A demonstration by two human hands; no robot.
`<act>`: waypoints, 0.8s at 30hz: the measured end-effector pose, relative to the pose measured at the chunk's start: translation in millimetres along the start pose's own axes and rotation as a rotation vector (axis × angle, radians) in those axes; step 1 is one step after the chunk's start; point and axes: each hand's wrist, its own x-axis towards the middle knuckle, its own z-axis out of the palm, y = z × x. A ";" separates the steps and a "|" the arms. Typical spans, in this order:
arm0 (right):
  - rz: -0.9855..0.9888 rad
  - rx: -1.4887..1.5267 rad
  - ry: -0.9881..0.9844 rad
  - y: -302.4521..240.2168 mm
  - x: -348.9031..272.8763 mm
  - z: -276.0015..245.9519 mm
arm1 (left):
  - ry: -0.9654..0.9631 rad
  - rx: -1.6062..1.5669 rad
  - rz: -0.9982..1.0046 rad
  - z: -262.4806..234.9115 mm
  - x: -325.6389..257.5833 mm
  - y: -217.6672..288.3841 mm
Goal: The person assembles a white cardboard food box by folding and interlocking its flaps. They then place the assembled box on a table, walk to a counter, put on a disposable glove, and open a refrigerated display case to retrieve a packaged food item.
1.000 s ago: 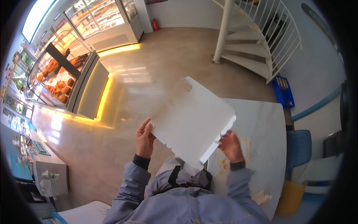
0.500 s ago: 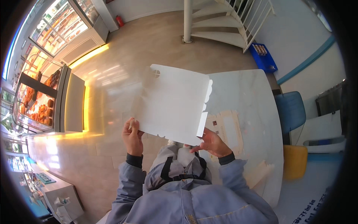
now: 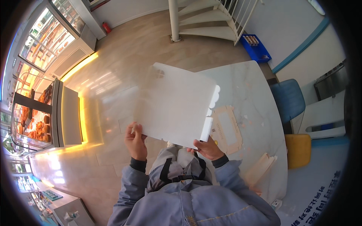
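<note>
A large white cardboard box blank [image 3: 177, 103], partly unfolded with scalloped tabs along its right edge, is held up in front of me over the table's left side. My left hand [image 3: 136, 141] pinches its lower left corner between thumb and fingers. At the lower right corner my right hand [image 3: 207, 147] grips the card beside a small folded flap [image 3: 205, 129], thumb on top and the other fingers partly hidden beneath. Flat on the table, right of the blank, lies a beige printed carton piece with a window [image 3: 229, 130].
The white marble-patterned table [image 3: 260, 113] extends to my right, with a beige paper bag [image 3: 260, 167] near its front. Blue [image 3: 288, 98] and yellow [image 3: 298, 151] chairs stand beyond. A lit pastry case [image 3: 37, 116] is at left; a spiral staircase [image 3: 205, 32] and blue crate [image 3: 256, 48] are behind.
My right thumb has come down onto the blank's lower right corner, where the fingers were more spread before. The view has shifted slightly; the left hand keeps its hold.
</note>
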 end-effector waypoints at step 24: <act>0.016 0.249 0.842 102.4 -113.0 -107.3 | -0.575 0.432 -0.538 27.8 -32.1 -122.3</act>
